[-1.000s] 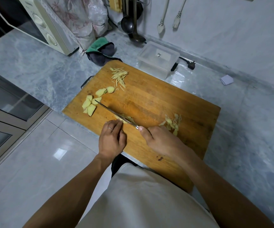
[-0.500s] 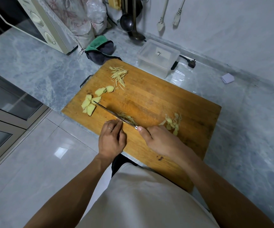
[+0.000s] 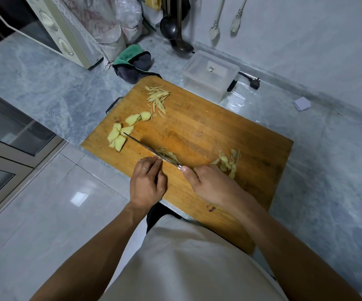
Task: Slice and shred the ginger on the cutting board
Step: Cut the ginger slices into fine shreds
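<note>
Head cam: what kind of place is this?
Most likely a home kitchen. A microwave sits on a grey marble counter, ladles hang on the wall, and ginger is being cut on a wooden cutting board.

— Any writing you can read here?
— None. The clear box (image 3: 211, 73) carries a small sticker (image 3: 211, 69) with dark marks, too small to make out.
— And the microwave (image 3: 52, 25)?
— Two dials on its front panel; any lettering around them is too blurred to read.
</note>
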A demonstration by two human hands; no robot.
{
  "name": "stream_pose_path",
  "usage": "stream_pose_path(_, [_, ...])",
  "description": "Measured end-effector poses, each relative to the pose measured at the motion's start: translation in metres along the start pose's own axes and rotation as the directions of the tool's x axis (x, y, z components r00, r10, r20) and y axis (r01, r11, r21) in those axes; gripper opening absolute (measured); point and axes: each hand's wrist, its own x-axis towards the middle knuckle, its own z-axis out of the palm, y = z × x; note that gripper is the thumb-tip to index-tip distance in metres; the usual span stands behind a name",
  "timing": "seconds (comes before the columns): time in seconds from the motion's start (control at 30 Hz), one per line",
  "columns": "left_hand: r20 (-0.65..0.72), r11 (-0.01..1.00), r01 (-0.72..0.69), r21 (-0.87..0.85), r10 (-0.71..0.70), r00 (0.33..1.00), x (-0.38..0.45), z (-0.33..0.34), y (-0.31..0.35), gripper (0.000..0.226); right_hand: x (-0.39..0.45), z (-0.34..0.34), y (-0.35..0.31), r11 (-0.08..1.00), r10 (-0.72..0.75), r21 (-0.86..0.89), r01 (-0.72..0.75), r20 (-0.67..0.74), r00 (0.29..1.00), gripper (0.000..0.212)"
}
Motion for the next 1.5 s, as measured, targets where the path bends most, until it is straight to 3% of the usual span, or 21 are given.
stream_pose_path(0.83, [-0.01,1.0,0.011,-0.008,-0.011,1.0,0.001,0.003,-0.001,0.038,0.009,0.01,0.005,1.0,0.01,-0.007,-0.01,0.01,1.0,0.062])
stream_pose_path(1.03, [0.038,1.0,0.026,-0.001,-0.026,0.999,0.001,-0.001,0.0,0.043,0.018,0.007,0.015,0.999,0.037,0.024,-0.037,0.025,0.999,0.092])
stream_pose_path(1.13, [0.043,1.0,0.017,0.001,-0.017,0.999,0.0,-0.001,-0.001,0.043,0.02,0.008,0.017,0.999,0.033,0.033,-0.034,0.026,0.999,0.097])
stream_pose_path(1.5, [0.017,1.0,0.013,0.008,-0.013,1.0,0.0,0.0,-0.001,0.043,0.015,0.003,0.015,1.0,-0.014,0.007,0.014,0.007,1.0,0.071])
